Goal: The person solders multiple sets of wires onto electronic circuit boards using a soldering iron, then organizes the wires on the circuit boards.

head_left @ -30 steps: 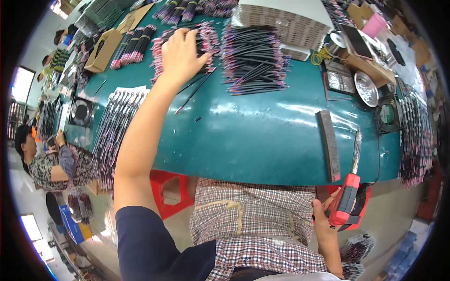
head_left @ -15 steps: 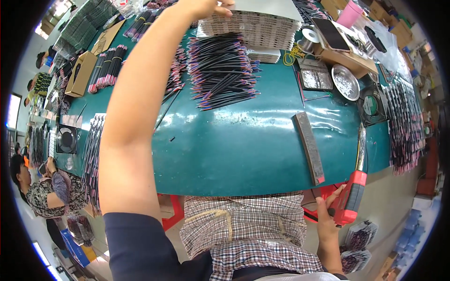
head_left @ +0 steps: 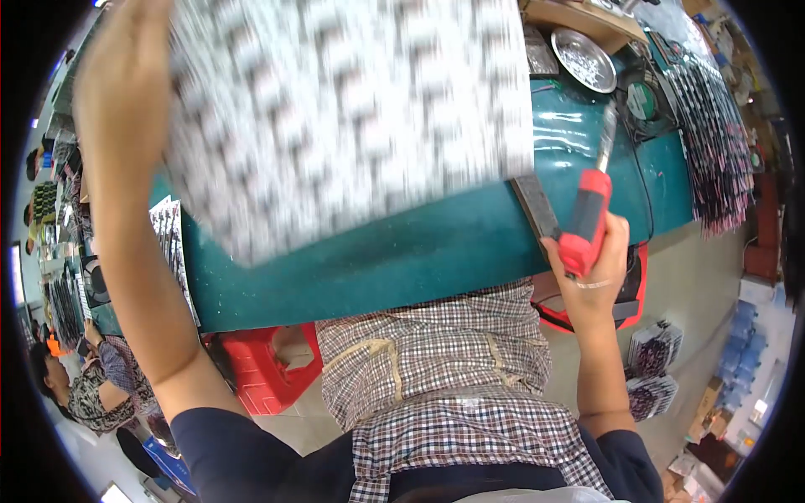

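Observation:
My left hand (head_left: 126,92) is closed on the left edge of a large white sheet (head_left: 360,126) with rows of dark patches. Motion blurs the sheet, which hangs tilted above the table and hides much of its far side. In my right hand (head_left: 610,264) is a red-and-grey soldering gun (head_left: 587,220), its metal tip pointing away from me. Just left of the gun, a dark grey bar (head_left: 537,205) lies on the table, partly hidden by the sheet and my fingers.
Around the green table (head_left: 360,277) are a round metal dish (head_left: 584,60), a small black fan (head_left: 644,101) and hanging wired strips (head_left: 713,142) at the right. More strips (head_left: 172,243) lie at the left edge. A red stool (head_left: 268,369) stands below; a co-worker (head_left: 92,386) sits at far left.
My left hand has come back from the far stack with a sheet, moving left. My right hand has lifted the soldering gun up and left, over the table edge. The view has shifted.

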Tool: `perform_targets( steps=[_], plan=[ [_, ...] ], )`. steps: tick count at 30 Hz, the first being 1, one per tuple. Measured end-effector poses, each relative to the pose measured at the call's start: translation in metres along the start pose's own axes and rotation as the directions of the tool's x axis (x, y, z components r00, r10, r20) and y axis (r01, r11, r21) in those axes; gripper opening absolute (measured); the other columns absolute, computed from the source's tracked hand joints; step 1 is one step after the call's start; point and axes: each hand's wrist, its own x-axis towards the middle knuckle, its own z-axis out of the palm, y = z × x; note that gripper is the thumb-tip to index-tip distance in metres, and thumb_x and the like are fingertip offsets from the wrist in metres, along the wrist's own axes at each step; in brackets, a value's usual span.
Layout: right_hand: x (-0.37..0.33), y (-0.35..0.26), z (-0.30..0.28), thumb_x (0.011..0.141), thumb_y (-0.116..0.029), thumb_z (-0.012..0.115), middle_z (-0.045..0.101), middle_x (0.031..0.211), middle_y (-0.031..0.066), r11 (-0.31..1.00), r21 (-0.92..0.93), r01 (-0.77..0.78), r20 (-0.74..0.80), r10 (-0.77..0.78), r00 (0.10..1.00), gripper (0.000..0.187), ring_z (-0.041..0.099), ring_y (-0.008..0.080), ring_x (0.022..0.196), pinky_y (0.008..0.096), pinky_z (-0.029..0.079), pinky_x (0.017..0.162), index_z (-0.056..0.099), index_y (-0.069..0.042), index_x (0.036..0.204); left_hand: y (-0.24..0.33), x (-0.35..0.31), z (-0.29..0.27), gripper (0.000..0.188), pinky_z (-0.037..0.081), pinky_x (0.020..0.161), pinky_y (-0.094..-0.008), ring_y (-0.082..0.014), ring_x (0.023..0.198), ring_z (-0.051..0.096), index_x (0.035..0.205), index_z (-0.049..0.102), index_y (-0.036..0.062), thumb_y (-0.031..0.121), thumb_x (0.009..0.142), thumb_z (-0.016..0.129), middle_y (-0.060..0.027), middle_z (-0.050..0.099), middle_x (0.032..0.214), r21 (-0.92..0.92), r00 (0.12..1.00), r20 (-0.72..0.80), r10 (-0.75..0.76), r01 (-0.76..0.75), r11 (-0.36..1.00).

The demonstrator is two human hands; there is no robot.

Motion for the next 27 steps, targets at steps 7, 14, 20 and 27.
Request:
perform_targets(
  steps=[7, 14, 20, 27],
  plan=[
    [0.018, 0.001, 0.037, 0.065, -0.008, 0.089, 0.056, 0.102, 0.0144, 0.999, 0.034, -0.005, 0.106, 0.002, 0.994, 0.065, 0.061, 0.0372, 0.09, 0.0408, 0.052, 0.075, 0.051, -0.003, 0.118, 0.035, -0.129, 0.049, 0.031, 0.047, 0.08, -0.0464, -0.0467, 0.091, 0.061, 0.108, 0.061, -0.0013, 0.025, 0.105, 0.045, -0.0285, 0.063, 0.096, -0.133, 0.737, 0.666, -0.118, 0.273, 0.953],
    [0.017, 0.001, 0.032, 0.073, -0.003, 0.087, 0.055, 0.103, 0.0107, 0.99, 0.131, 0.048, 0.009, -0.05, 0.999, 0.057, 0.06, 0.024, 0.085, 0.0314, 0.05, 0.076, 0.052, 0.0, 0.118, 0.053, -0.171, 0.096, 0.026, 0.047, 0.079, -0.0509, -0.0457, 0.09, 0.063, 0.105, 0.061, 0.0012, 0.023, 0.104, 0.046, -0.0257, 0.067, 0.092, -0.137, 0.755, 0.645, -0.119, 0.267, 0.954],
    [0.013, -0.009, 0.023, 0.072, -0.002, 0.087, 0.056, 0.101, 0.0105, 0.983, 0.127, 0.13, 0.031, -0.135, 0.99, 0.055, 0.06, 0.0257, 0.085, 0.032, 0.049, 0.076, 0.052, 0.0, 0.115, 0.102, -0.175, 0.127, 0.015, 0.048, 0.083, -0.0468, -0.0395, 0.096, 0.06, 0.108, 0.058, 0.0016, 0.01, 0.095, 0.06, -0.02, 0.06, 0.102, -0.354, 0.896, 0.438, -0.07, 0.244, 0.903],
    [-0.004, -0.009, 0.028, 0.072, -0.003, 0.086, 0.057, 0.104, 0.0136, 0.989, 0.119, 0.093, 0.052, -0.099, 0.994, 0.058, 0.061, 0.0306, 0.09, 0.0365, 0.051, 0.079, 0.052, -0.002, 0.119, 0.08, -0.138, 0.138, 0.035, 0.046, 0.086, -0.0439, -0.034, 0.098, 0.056, 0.106, 0.057, 0.0059, 0.003, 0.074, 0.069, -0.0133, 0.056, 0.103, -0.241, 0.968, 0.241, 0.07, -0.01, 0.971]
  ],
)
